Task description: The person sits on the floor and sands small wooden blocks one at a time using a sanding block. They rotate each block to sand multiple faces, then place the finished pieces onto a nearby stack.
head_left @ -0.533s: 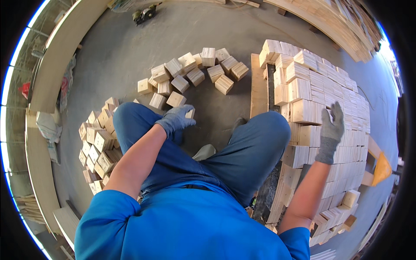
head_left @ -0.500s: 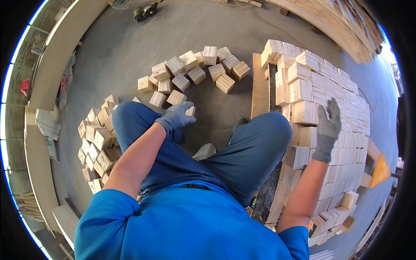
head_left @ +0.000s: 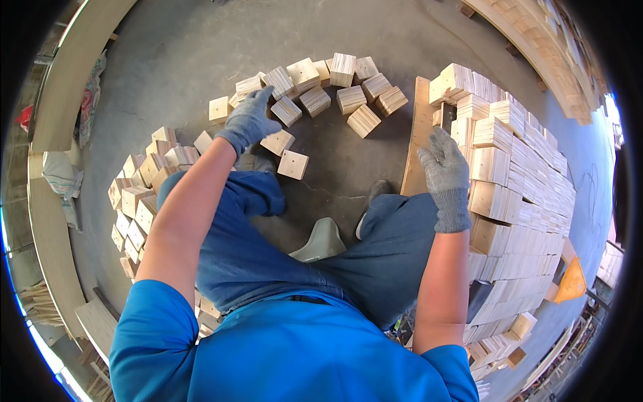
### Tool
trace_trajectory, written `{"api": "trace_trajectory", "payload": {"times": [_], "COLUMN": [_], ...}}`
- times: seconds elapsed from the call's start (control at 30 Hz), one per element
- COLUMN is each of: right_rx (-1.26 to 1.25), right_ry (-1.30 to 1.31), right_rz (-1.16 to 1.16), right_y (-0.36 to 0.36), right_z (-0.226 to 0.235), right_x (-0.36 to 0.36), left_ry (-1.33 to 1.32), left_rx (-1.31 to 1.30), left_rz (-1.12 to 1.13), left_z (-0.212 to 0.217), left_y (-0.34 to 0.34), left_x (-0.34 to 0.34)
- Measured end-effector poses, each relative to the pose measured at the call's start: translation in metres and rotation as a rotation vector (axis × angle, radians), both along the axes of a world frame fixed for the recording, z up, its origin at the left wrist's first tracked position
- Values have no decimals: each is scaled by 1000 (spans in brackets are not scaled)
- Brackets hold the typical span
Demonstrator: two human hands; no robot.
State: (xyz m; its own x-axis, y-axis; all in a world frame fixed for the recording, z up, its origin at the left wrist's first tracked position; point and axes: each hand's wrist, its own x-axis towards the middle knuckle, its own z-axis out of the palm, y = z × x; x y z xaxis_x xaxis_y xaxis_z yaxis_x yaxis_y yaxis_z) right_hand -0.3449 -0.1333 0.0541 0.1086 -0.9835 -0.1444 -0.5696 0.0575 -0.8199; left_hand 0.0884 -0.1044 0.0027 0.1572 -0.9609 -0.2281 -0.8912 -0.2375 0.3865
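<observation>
My left hand (head_left: pixel 251 122), in a grey knitted glove, reaches over the loose wooden blocks with its thumb and fingers apart. Just beyond its fingertips is a block with striped layered sides (head_left: pixel 278 82). Two pale blocks lie beside its thumb, the nearer one (head_left: pixel 293 165) resting on the floor by itself. My right hand (head_left: pixel 445 167), gloved alike, is raised beside the left edge of the large block stack (head_left: pixel 519 201). Its fingers point away from me, slightly parted, and nothing shows in it. Whether it touches the stack I cannot tell.
A wooden board (head_left: pixel 416 134) runs along the stack's left side. More blocks (head_left: pixel 137 197) are heaped by my left knee. A pale plastic seat (head_left: pixel 321 241) shows between my legs. Long timber (head_left: pixel 536 47) lies at the far right, and an orange-yellow piece (head_left: pixel 571 281) sits beyond the stack.
My left hand has moved forward, away from the nearest loose block, to the blocks behind. My right hand has come left from above the stack to its edge. The view has shifted, and my knees have lowered.
</observation>
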Motion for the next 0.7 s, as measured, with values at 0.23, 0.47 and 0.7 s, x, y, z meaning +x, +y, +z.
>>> {"api": "trace_trajectory", "payload": {"times": [0.23, 0.47, 0.7], "right_rx": [173, 247, 228], "right_ry": [62, 97, 46], "right_rz": [55, 47, 17], "right_y": [-11, -19, -21], "right_z": [8, 12, 11], "right_x": [13, 17, 17], "left_ry": [-164, -266, -379], "left_rx": [138, 23, -68], "left_rz": [182, 230, 47], "left_z": [-83, -131, -159], "left_y": [-45, -61, -115], "left_x": [67, 72, 58]}}
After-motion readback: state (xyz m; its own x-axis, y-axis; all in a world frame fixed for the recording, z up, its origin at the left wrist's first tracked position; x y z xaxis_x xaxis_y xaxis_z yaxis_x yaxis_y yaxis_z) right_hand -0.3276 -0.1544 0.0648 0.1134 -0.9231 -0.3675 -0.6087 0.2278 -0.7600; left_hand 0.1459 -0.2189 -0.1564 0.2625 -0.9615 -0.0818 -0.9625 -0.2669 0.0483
